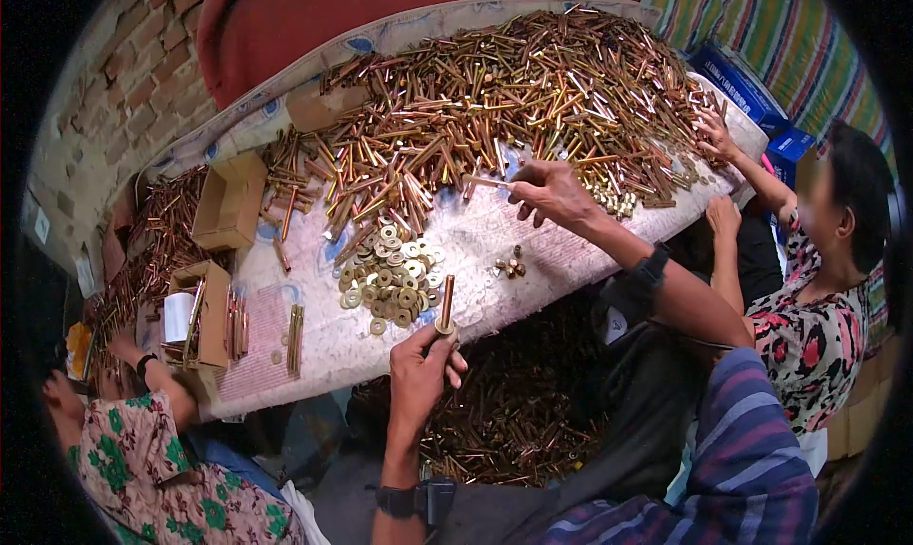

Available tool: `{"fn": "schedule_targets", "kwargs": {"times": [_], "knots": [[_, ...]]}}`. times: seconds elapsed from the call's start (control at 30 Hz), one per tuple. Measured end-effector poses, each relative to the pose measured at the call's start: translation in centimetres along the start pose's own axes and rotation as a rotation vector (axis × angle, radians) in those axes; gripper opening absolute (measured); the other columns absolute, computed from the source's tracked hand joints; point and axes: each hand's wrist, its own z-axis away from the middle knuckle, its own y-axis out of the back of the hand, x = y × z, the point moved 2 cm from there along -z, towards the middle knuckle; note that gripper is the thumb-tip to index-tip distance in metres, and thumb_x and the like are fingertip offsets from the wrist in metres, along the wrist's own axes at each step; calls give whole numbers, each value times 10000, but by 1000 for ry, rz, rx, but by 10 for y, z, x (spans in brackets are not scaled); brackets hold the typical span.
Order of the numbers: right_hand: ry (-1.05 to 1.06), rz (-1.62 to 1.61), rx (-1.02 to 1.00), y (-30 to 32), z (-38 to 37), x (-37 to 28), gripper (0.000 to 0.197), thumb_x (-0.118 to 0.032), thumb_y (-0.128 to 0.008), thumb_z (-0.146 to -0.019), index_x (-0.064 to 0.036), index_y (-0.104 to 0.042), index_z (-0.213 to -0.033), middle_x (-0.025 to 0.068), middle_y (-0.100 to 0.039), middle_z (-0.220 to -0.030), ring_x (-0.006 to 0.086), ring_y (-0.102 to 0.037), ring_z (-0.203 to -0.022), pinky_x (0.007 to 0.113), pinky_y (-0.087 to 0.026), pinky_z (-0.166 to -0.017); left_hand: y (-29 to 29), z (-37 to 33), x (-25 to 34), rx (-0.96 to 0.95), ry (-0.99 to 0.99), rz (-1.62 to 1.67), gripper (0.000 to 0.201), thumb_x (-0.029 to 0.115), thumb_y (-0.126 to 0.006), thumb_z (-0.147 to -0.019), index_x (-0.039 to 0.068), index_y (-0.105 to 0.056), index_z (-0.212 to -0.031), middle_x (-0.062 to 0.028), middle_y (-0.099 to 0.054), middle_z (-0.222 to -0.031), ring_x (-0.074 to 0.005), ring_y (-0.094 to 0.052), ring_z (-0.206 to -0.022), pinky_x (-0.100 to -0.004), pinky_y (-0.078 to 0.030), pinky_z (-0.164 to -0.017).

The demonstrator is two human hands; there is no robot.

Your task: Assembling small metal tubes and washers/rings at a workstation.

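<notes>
Copper-coloured rod (448,301) upright in the left hand (421,366), slender piece (487,181) in the right hand (559,198).
The left hand's fingers close round the rod's lower end, near loose washers (407,296) on the bench (485,260); the right hand pinches its piece between thumb and forefinger, before the heaped rods (533,93).

Set on the head, facing forward and steeply down through a wide fisheye lens. Looks from above across a long table covered in pale patterned cloth (561,269), slanting from lower left to upper right of the frame, as far as a brown brick wall (143,88) at upper left. Stands close over the bare left hand (420,369) at lower centre and the bare right hand (559,198) just right of mid-frame.
</notes>
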Motion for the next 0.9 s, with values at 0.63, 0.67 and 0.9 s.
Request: {"fn": "schedule_targets", "kwargs": {"times": [0.63, 0.67, 0.9], "knots": [[34, -134, -266, -17, 61, -53, 227, -170, -661, -957, 53, -685, -996, 59, -663, -708, 101, -632, -563, 243, -514, -471, 5, 6, -1, 18, 52, -173, 224, 98, -559, -953, -5, -720, -1071, -17, -584, -614, -75, -531, -487, -241, -452, -447], [32, -133, -266, -17, 61, -52, 227, -170, -661, -957, 53, -685, -996, 59, -663, -708, 101, -632, -563, 243, -514, -471, 6, 7, 0, 15, 31, -177, 225, 96, -559, -952, -5, -720, -1073, -18, -585, -615, -75, -533, -487, -241, -451, -447], [-55, -5, -410, -43, 71, -50, 275, -257, -677, -938, 17, -698, -938, 47, -650, -703, 86, -595, -545, 247, -486, -493, -4, 11, 12, -1, 52, -209, 219, 112, -615, -954, -17, -707, -1105, -25, -630, -688, -73, -560, -532, -240, -476, -437]]}}
